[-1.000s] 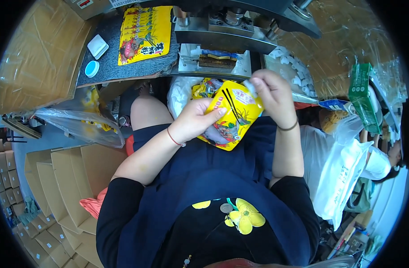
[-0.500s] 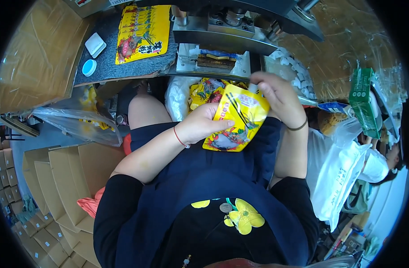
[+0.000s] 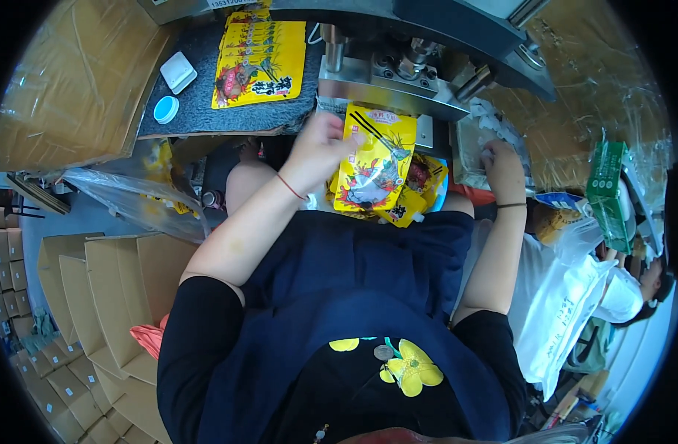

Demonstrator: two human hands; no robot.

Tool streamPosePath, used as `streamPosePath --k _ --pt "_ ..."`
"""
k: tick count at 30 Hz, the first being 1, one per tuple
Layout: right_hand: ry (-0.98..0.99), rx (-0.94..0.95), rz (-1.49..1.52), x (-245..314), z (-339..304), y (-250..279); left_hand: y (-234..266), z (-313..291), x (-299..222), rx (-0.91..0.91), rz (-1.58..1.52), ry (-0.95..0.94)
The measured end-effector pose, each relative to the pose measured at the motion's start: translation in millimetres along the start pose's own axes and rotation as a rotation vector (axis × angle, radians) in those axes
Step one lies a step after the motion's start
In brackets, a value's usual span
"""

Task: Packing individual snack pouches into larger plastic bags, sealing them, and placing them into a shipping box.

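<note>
My left hand (image 3: 320, 152) is closed on the left edge of a yellow printed pouch (image 3: 376, 166). The pouch's top end reaches up to the metal press (image 3: 391, 85), just below its horizontal bar. Under it, more yellow pouches (image 3: 428, 174) lie in a heap by my lap. On the right, my right hand (image 3: 505, 174) dips its bent fingertips into a tray of small white plastic pieces (image 3: 491, 122). Whatever those fingers pinch is too small to make out.
Left of the press, a fanned stack of yellow pouches (image 3: 257, 63) lies on a dark mat beside a white square box (image 3: 178, 72) and a blue-lidded round jar (image 3: 166, 110). A green box (image 3: 607, 196) stands far right. Open cardboard cartons (image 3: 135, 296) are at lower left.
The pouch has gone from between both hands over my lap up to the press, in my left hand alone. My right hand has let go of it and moved right to the tray.
</note>
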State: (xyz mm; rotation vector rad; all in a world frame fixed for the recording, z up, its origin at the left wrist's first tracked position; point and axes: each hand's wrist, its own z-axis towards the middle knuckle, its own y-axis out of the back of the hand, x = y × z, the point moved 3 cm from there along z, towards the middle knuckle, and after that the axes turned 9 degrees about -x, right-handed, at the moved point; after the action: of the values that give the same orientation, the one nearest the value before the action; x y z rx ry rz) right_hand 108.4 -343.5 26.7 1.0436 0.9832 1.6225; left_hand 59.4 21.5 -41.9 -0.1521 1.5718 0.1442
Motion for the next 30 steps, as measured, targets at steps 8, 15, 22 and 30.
streamPosePath --k 8,15,22,30 --pt "0.191 -0.321 0.164 20.6 -12.2 22.2 91.9 25.1 -38.0 -0.092 1.388 -0.743" --pt "0.064 -0.258 0.499 85.1 -22.7 25.0 98.0 -11.5 -42.4 -0.148 1.290 -0.662" --pt "0.228 -0.145 0.707 120.2 -27.3 30.8 86.5 -30.3 -64.5 -0.072 1.097 -0.742" --pt "0.169 0.027 1.104 171.4 -27.8 46.6 26.6 -53.8 -43.9 0.138 0.229 -0.180"
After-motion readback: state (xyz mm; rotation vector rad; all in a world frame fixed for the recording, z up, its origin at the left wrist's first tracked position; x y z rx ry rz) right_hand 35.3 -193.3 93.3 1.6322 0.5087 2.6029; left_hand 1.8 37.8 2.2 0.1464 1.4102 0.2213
